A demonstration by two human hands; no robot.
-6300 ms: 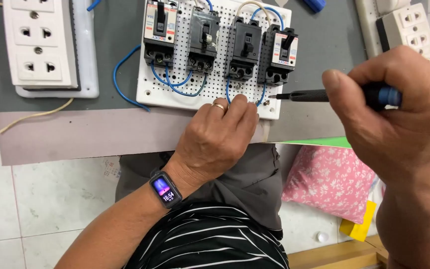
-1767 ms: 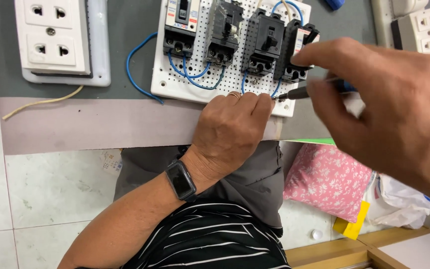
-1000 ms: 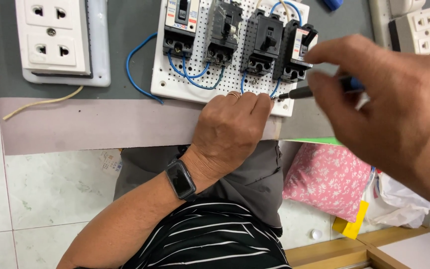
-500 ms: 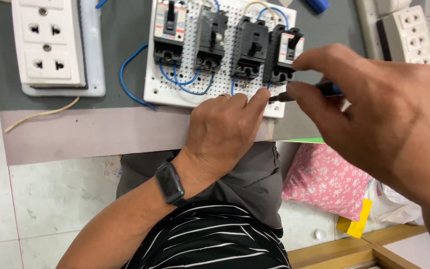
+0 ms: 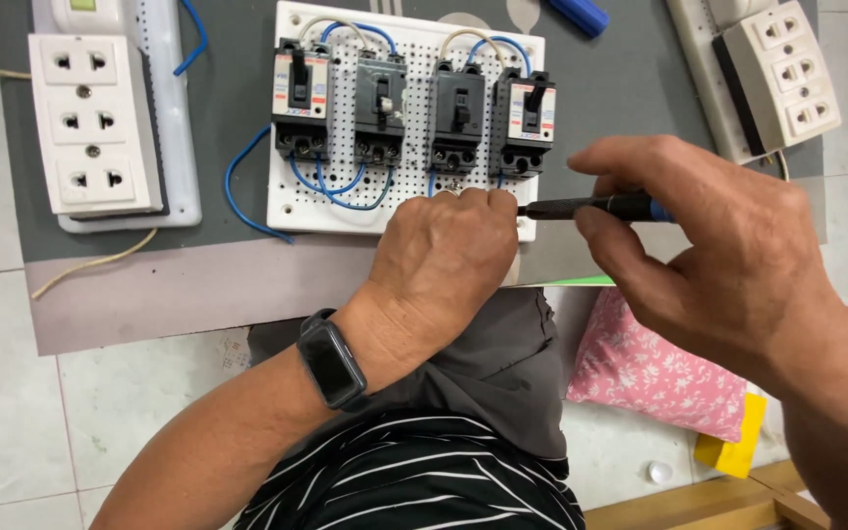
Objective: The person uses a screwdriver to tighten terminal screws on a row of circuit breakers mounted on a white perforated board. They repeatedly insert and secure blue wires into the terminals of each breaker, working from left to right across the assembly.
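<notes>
Left hand sits fisted on the near edge of the white perforated board, fingers curled together at the board's lower right. It looks like it's pinning the board flat so it doesn't slide; whether something small is pinched under the fingertips, I can't tell.

Right hand is clamped on a screwdriver with a black shaft and blue handle, thumb and fingers wrapped round the grip. The shaft lies nearly level, tip pointing left, ending just beside the left knuckles and below the rightmost breaker. A low side-on angle like that suits the terminals along the breakers' bottom row.

Four black breakers stand in a row on the board, looped with blue wires below and pale ones on top. The board lies on a grey worktop, close to its near edge, in easy reach.

White socket strip is to the left, another socket block at upper right, both apart from the hands. Smartwatch on the left wrist. Pink floral cushion on the floor below.
</notes>
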